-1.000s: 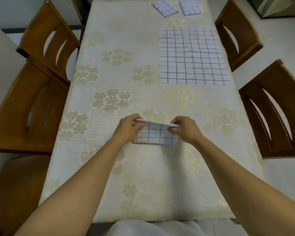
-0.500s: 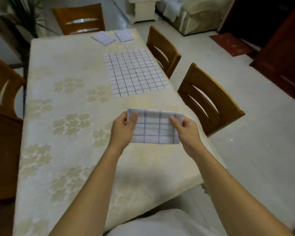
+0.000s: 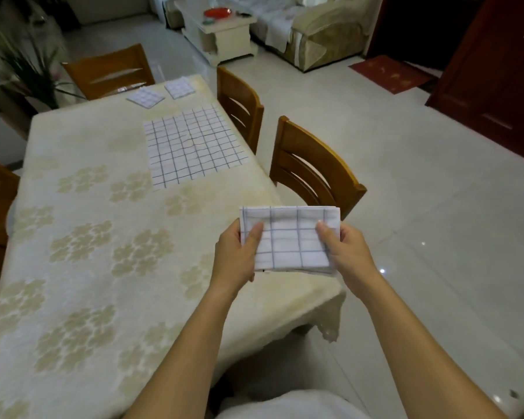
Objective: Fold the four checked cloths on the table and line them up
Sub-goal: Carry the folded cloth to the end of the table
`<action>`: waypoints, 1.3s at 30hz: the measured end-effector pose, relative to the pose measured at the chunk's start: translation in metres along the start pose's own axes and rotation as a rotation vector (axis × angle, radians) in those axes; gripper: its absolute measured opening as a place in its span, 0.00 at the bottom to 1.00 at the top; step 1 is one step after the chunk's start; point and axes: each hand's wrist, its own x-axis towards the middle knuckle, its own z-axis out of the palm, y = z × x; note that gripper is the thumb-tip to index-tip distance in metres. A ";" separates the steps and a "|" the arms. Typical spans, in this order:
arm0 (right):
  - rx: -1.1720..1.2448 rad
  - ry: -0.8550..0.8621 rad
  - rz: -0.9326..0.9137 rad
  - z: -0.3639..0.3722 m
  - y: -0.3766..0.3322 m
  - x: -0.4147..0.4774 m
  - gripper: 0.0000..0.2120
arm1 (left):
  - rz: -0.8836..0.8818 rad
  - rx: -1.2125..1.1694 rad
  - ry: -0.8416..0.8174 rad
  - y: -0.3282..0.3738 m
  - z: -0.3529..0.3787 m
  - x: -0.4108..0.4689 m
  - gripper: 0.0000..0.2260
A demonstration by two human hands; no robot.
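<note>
Here both hands grip one folded cloth [image 3: 289,238] in the air over the counter's [image 3: 82,267] right edge: the left hand [image 3: 236,255] pinches its left side with thumb on top, the right hand [image 3: 347,252] its right side. On the counter, one cloth [image 3: 194,145] lies spread flat near the right edge. Beyond it, two folded squares [image 3: 146,97] [image 3: 179,88] sit side by side at the far end, slightly apart.
</note>
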 end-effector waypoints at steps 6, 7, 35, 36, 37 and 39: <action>-0.037 0.039 -0.087 -0.101 0.009 0.001 0.03 | 0.015 0.066 0.004 0.019 0.096 -0.018 0.11; -0.040 0.054 -0.088 -0.115 0.009 0.001 0.03 | 0.025 0.088 0.009 0.024 0.109 -0.019 0.10; -0.141 0.275 -0.241 -0.308 -0.048 0.247 0.14 | 0.180 0.112 0.004 0.124 0.326 0.201 0.11; -0.136 0.256 -0.241 -0.315 -0.047 0.262 0.14 | 0.153 0.119 0.013 0.124 0.334 0.209 0.12; -0.132 0.234 -0.240 -0.322 -0.046 0.277 0.15 | 0.137 0.126 0.026 0.125 0.343 0.217 0.12; -0.121 0.194 -0.244 -0.340 -0.047 0.309 0.15 | 0.128 0.155 0.063 0.134 0.363 0.235 0.13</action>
